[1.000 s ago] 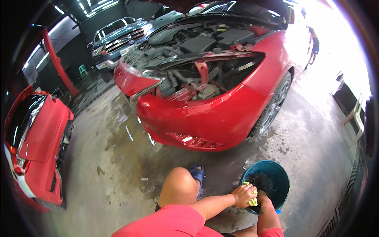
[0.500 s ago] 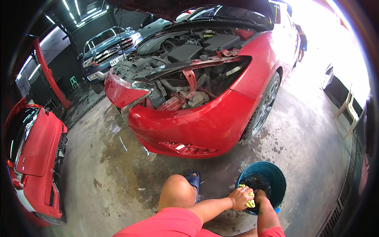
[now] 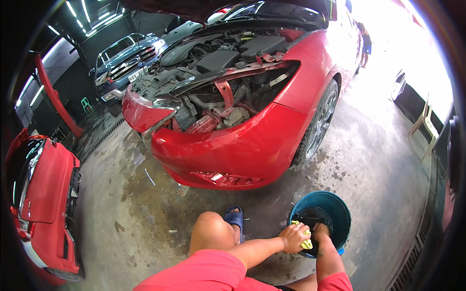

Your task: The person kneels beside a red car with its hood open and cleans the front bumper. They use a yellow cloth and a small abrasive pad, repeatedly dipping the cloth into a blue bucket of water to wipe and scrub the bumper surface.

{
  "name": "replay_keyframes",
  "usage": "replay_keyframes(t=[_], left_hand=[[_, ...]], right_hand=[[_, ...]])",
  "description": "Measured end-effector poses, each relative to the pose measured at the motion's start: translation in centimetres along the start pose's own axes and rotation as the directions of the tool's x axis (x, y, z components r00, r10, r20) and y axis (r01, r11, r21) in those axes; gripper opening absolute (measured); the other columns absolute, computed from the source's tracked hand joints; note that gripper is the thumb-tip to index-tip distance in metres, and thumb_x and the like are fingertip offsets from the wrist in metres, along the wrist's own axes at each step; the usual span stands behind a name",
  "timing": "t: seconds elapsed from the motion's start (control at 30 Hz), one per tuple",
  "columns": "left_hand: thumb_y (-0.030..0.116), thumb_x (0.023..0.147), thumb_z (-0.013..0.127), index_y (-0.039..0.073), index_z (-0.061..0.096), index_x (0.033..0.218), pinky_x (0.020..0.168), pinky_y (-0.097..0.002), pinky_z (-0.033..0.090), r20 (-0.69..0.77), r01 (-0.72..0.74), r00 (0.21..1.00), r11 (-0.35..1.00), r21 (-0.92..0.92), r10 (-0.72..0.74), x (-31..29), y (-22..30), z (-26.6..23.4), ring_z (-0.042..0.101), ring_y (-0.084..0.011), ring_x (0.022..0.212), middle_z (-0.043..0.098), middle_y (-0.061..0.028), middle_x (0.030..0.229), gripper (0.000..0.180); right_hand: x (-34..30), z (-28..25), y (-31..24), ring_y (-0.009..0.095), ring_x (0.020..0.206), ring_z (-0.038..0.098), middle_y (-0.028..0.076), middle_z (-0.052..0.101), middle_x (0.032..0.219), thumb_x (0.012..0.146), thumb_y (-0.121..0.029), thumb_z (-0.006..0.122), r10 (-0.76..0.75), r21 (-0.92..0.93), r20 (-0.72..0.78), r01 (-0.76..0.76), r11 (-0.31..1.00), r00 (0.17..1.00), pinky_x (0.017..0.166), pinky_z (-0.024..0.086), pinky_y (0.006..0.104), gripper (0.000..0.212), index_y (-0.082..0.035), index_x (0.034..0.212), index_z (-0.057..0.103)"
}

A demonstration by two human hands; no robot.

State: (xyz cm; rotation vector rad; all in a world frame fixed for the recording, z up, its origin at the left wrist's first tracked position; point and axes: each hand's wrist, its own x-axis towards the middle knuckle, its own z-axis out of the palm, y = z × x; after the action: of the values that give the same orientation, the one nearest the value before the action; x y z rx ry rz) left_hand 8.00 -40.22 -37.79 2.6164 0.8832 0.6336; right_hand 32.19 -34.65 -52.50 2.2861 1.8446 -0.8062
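A: Where's the yellow cloth [image 3: 307,244], and how will it handle?
B: Over the near left side of the teal bucket [image 3: 339,211], with your left hand [image 3: 293,237] closed around it. It looks soft and light, likely slippery if wet; hold its bunched middle
A: Which way does it point?
B: Its length slants from far left to near right, ends showing beyond your grip. Your right hand [image 3: 320,231] reaches inside the bucket; whether it's closed, I can't tell
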Motion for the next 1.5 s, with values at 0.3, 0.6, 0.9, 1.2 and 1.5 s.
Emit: replay_keyframes(t=[0.3, 0.6, 0.9, 1.2, 1.5], left_hand=[[0.028, 0.075, 0.079, 0.012, 0.075, 0.1, 0.095, -0.0472, 0.056, 0.008, -0.01, 1.0, 1.0, -0.006, 0.01, -0.2, 0.0, -0.4, 0.064, -0.0362, 0.114, 0.064, -0.0151, 0.12, 0.03], [0.035, 0.08, 0.077, 0.013, 0.076, 0.098, 0.09, -0.0462, 0.058, -0.103, -0.028, 0.994, 0.999, -0.024, 0.025, 0.2, -0.5, -0.3, 0.068, -0.0336, 0.112, 0.068, -0.0122, 0.118, 0.028], [0.034, 0.078, 0.078, 0.016, 0.076, 0.094, 0.089, -0.0456, 0.058, -0.107, -0.058, 0.993, 0.998, -0.004, 0.057, 0.5, -0.1, 0.2, 0.068, -0.0336, 0.11, 0.068, -0.0107, 0.119, 0.024], [0.038, 0.079, 0.08, 0.016, 0.079, 0.094, 0.083, -0.0462, 0.059, -0.09, -0.054, 0.994, 0.998, 0.026, 0.056, 0.1, -0.6, -0.8, 0.07, -0.0322, 0.106, 0.071, -0.0107, 0.119, 0.026], [0.037, 0.078, 0.081, 0.017, 0.079, 0.095, 0.084, -0.0459, 0.059, -0.084, -0.052, 0.995, 0.999, 0.007, 0.053, 0.4, 0.0, -0.3, 0.07, -0.0322, 0.107, 0.071, -0.0104, 0.118, 0.026]], right_hand=[[-0.1, 1.0, -0.2, 0.036, 0.113, 0.074, 0.018, 0.077, 0.113, 0.082, -0.016, 0.08, -0.055, -0.014, 0.091, 0.057, 0.998, 0.994, 0.096, 0.058, 0.0443, 0.019, -0.014, 0.098, 0.071], [-0.5, -0.4, -1.7, 0.033, 0.121, 0.071, 0.017, 0.075, 0.122, 0.078, -0.024, 0.085, -0.034, 0.053, 0.104, 0.029, 0.998, 0.994, 0.101, 0.055, 0.0439, 0.036, -0.015, 0.11, 0.072], [-1.5, -0.9, -0.9, 0.033, 0.12, 0.071, 0.017, 0.075, 0.122, 0.077, -0.026, 0.086, -0.003, 0.091, 0.087, -0.005, 0.996, 0.996, 0.101, 0.056, 0.0436, 0.036, -0.015, 0.108, 0.072], [-1.1, 0.4, -2.4, 0.033, 0.126, 0.069, 0.021, 0.072, 0.133, 0.086, -0.034, 0.078, -0.04, -0.045, 0.169, 0.048, 0.998, 0.985, 0.107, 0.055, 0.0447, 0.045, -0.008, 0.122, 0.075], [-0.4, 2.4, -0.5, 0.033, 0.134, 0.064, 0.023, 0.066, 0.142, 0.089, -0.04, 0.075, -0.025, -0.03, 0.229, 0.033, 0.999, 0.973, 0.113, 0.051, 0.0441, 0.056, -0.005, 0.133, 0.072]])
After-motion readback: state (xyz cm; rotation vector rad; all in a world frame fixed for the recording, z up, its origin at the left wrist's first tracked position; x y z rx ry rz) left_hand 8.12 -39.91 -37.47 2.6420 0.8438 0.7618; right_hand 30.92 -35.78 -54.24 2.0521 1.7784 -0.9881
